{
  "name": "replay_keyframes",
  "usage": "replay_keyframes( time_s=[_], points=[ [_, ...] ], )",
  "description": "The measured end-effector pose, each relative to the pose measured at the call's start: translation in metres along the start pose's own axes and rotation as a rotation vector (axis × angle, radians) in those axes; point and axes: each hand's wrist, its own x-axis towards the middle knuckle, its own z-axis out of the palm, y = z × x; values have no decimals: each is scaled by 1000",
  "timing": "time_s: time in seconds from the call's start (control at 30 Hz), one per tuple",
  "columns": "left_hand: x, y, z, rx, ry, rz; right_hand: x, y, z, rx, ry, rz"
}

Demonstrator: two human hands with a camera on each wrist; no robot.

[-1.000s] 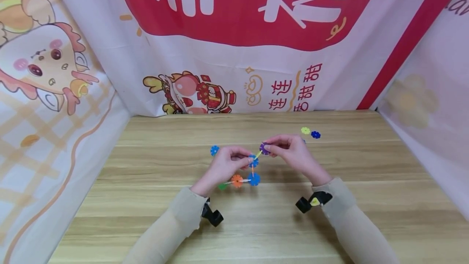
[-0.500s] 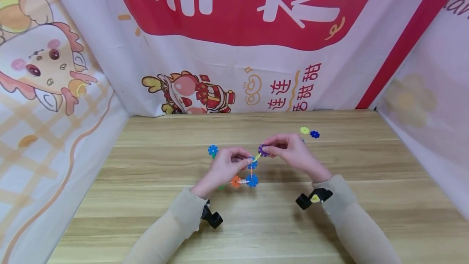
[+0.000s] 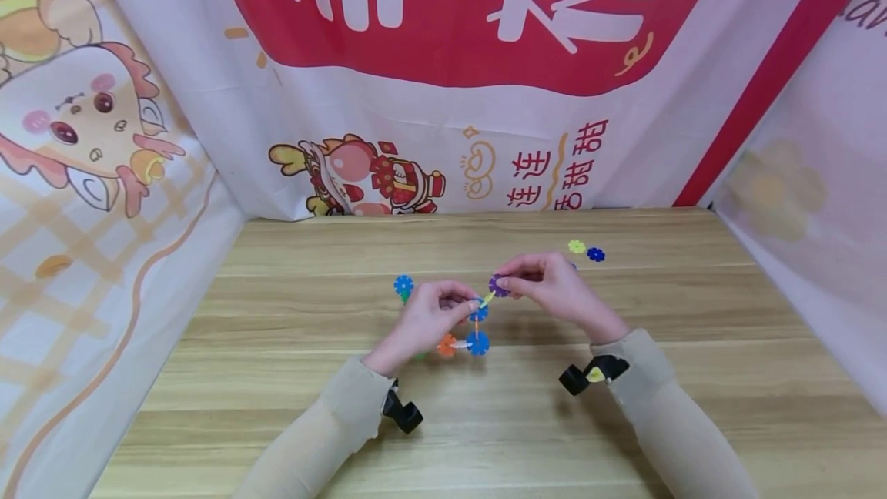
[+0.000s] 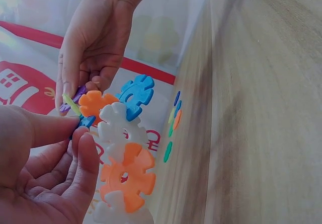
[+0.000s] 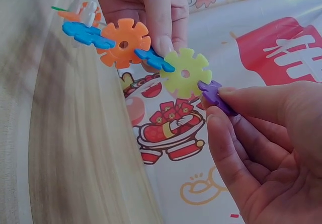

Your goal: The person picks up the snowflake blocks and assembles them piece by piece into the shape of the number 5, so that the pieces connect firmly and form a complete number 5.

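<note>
My left hand [image 3: 433, 318] pinches a blue snowflake disc [image 5: 154, 60] between thumb and fingers. It belongs to a chain of notched plastic discs, hanging off to the left hand's side, with orange [image 4: 128, 176], white [image 4: 121, 123] and another blue disc [image 4: 136, 97] slotted together. A yellow-green disc [image 5: 186, 73] stands slotted into the pinched blue one. My right hand [image 3: 550, 283] holds a purple disc [image 5: 216, 97] by thumb and fingertips, its edge meeting the yellow-green disc's rim. Part of the chain is hidden behind the left hand in the head view.
Loose discs, among them a yellow one [image 3: 577, 246] and a dark blue one [image 3: 596, 254], lie on the wooden table [image 3: 485, 430] beyond the right hand. A light blue disc [image 3: 403, 284] shows beyond the left hand. Printed cloth [image 3: 416, 98] encloses the back and sides.
Both hands keep their grips. The chain of discs has dipped slightly toward me, and its green end is now mostly behind the left hand. The purple disc has moved down a little.
</note>
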Motion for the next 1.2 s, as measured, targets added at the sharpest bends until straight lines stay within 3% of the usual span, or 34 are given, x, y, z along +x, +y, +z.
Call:
replay_keyframes(
  time_s=[1.2],
  points=[
    [0, -6, 2, -17, 27, -13, 0, 4, 8, 96, 56, -3]
  ],
)
